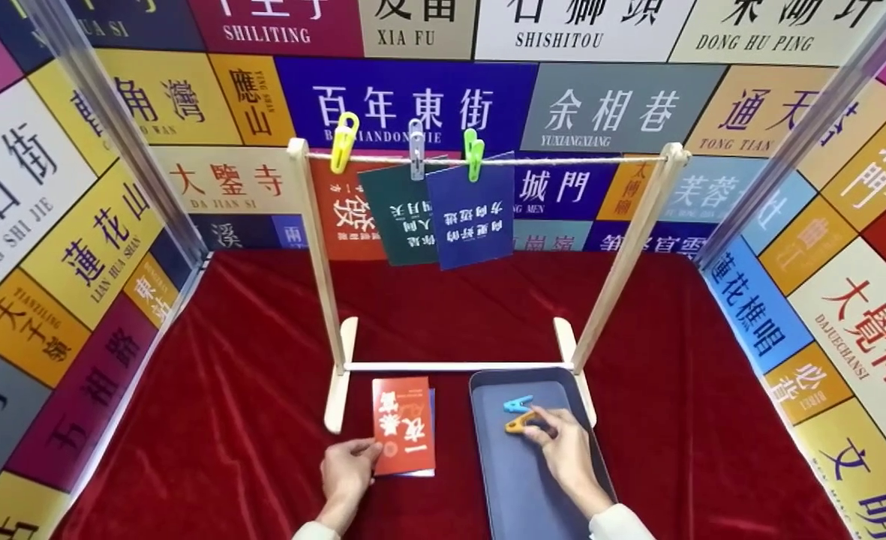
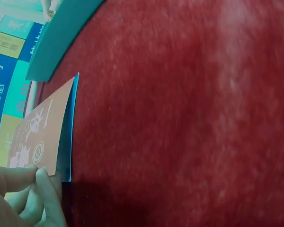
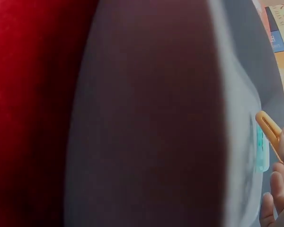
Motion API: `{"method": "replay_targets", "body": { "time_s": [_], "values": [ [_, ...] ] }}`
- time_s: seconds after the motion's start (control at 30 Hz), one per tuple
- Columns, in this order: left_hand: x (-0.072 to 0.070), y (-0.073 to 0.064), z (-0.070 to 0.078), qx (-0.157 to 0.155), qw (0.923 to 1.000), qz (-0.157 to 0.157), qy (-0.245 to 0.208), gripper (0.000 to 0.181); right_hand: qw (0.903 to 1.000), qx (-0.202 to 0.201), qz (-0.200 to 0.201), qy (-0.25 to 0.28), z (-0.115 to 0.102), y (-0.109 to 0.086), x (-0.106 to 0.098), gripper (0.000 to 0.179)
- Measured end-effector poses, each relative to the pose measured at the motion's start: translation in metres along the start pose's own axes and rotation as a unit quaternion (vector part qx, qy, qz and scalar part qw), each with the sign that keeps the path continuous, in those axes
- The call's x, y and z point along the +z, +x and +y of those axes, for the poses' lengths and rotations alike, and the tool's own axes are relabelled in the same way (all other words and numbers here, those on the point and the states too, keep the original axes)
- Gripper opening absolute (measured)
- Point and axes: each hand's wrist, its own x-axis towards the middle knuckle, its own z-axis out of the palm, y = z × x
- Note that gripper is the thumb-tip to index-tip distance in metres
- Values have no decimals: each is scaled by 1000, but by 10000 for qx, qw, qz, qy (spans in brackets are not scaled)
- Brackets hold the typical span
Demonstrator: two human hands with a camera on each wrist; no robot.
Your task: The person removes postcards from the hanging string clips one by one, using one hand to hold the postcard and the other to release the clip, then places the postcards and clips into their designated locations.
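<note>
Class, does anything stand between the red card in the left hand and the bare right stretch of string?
Nothing visible does: the red card is in front of the rack, the hanging blue card left of that stretch of string.

Slate-blue tray [image 1: 514,484]; light-blue clip [image 1: 518,405] inside it, orange clip [image 1: 518,423] over it; left of it, a red card [image 1: 405,426] with white characters; around it, dark red cloth [image 1: 225,420].
</note>
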Motion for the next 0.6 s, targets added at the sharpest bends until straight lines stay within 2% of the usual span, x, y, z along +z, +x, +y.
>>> {"method": "replay_targets", "body": {
  "time_s": [0.13, 0.23, 0.6],
  "values": [
    [-2, 1, 0, 61, 9976, 86, 682, 14, 9999, 63, -17, -107, 1, -2, 3, 40],
    [-2, 3, -1, 148, 9950, 195, 972, 12, 9999, 42, -53, -138, 1, -4, 5, 41],
    [2, 8, -4, 340, 9931, 378, 1055, 12, 9995, -46, -119, -274, 4, -8, 7, 45]
  ]
}}
